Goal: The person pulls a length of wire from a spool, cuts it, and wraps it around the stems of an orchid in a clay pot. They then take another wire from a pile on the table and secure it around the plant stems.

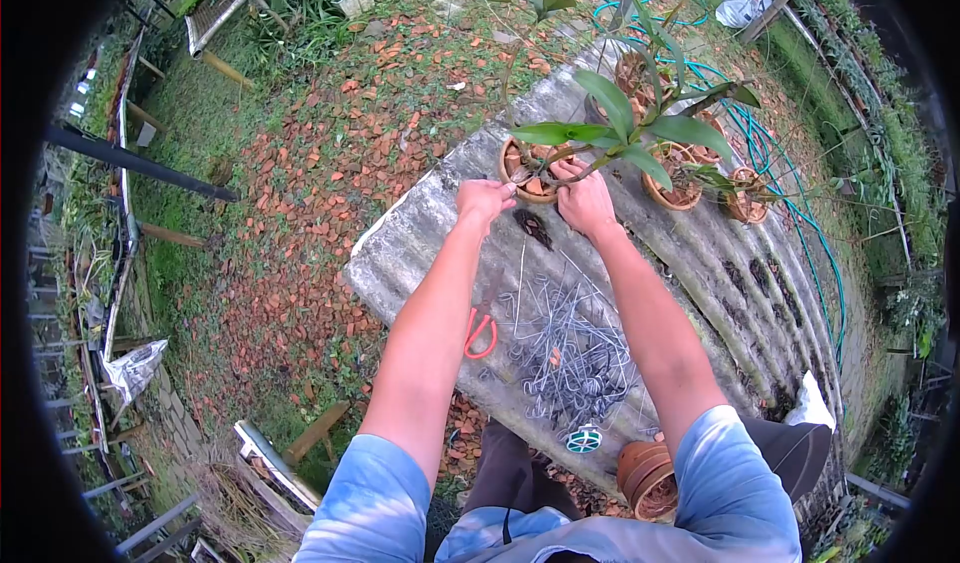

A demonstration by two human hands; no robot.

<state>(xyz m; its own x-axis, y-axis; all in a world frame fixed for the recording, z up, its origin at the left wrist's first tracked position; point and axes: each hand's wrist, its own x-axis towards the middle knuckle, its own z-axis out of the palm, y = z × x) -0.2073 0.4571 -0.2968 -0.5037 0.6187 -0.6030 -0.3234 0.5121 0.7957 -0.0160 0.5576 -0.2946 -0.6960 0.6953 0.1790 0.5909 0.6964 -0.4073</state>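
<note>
Corrugated sheet (420, 233) laid over shard-strewn ground. Clay pot (527, 168) with orchid (625, 128) gripped at the rim by left hand (484, 201) and right hand (585, 201). Wire hooks (565, 348), red-handled scissors (481, 331), wire spool (584, 440), stacked pots (648, 475) laid nearby. Further potted orchids (690, 178) set behind; green hose (765, 153) beyond.

both bare arms reach straight forward, nearly parallel, sleeves ending at the upper arms. the left hand (484, 201) is curled, fingers bent inward. the right hand (583, 199) sits just beside it, fingers closed in a grip.
</note>
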